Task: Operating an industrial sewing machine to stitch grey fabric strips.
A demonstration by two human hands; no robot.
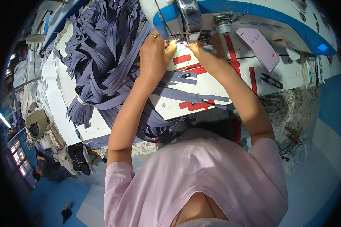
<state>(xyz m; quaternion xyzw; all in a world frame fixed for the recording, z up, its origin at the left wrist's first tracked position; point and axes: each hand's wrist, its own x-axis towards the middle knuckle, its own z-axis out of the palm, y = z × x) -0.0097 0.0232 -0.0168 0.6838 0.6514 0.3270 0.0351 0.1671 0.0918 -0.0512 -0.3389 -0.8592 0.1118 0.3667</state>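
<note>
A person in a pink shirt (200, 162) sat facing a white-and-blue sewing machine (269, 11), both hands at its needle. The left hand (155, 56) was curled, thumb reaching in from just left of the machine's presser foot; the right hand (209, 53) met it from the other side, partly hidden beneath the machine's head. Whether either pinched anything could not be told.

A large heap of grey-blue zippers (98, 49) lay left of the machine, one bunch gathered by a pale tie (80, 100). Nearer the person than the machine, a zipper end with a dark slider (186, 75) lay across the worktop (56, 83).

Each strip looked light, soft and floppy, unlikely to break but prone to twist and tangle; the slider was probably the stiff spot. The best hold seemed to be flat, by the tape's edges near an end, clear of the slider.
</note>
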